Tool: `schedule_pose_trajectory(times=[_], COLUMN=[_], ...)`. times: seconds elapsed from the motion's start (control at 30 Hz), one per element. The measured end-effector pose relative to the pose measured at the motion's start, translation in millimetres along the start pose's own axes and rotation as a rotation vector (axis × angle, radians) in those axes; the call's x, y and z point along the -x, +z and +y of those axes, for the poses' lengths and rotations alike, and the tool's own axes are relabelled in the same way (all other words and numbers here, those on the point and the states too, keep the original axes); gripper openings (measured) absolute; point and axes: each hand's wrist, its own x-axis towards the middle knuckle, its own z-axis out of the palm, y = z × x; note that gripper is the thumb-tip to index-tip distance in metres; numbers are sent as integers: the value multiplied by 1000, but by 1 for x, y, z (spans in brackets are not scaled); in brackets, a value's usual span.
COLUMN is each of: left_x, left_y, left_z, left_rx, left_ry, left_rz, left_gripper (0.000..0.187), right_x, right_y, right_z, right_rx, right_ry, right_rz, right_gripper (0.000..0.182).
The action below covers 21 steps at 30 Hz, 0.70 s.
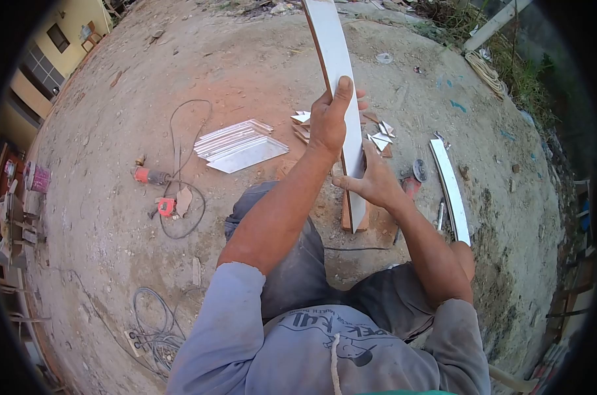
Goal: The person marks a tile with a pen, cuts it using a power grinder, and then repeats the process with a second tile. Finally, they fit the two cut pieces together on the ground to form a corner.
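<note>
A long white tile strip (334,56) runs from the top of the view down toward my knees. My left hand (332,118) grips it around its middle, thumb lying flat on the white face. Lower down, my right hand (371,181) holds the same strip near its bottom end, fingers pressed against its right edge. The strip's lower end (357,214) stands over a reddish brick or block (346,217) on the dirt ground. I am crouched, with my knees below the hands.
A stack of cut white tile strips (239,146) lies on the ground to the left. A red power tool (155,176) with its cable sits further left. Tile offcuts (379,137) and another white strip (451,191) lie to the right. Coiled cable (155,329) lies bottom left.
</note>
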Motion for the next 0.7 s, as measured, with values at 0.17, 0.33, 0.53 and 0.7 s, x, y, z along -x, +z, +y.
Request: schedule_pose_trajectory(times=[0.17, 0.33, 0.53, 0.7], left_x=[1, 3, 6, 13], left_y=[-1, 0, 2, 13], left_z=[5, 3, 3, 10], left_rx=[38, -4, -15, -163], left_ry=[-11, -9, -26, -47], left_rz=[-98, -159, -274, -253], left_gripper=[79, 78, 79, 75], right_x=[4, 12, 13, 20], right_y=[-2, 3, 11, 15], right_z=[-3, -4, -1, -7], right_rx=[12, -5, -81, -173], right_ry=[21, 37, 37, 152], right_rz=[7, 83, 149, 166], right_gripper=[110, 103, 90, 79])
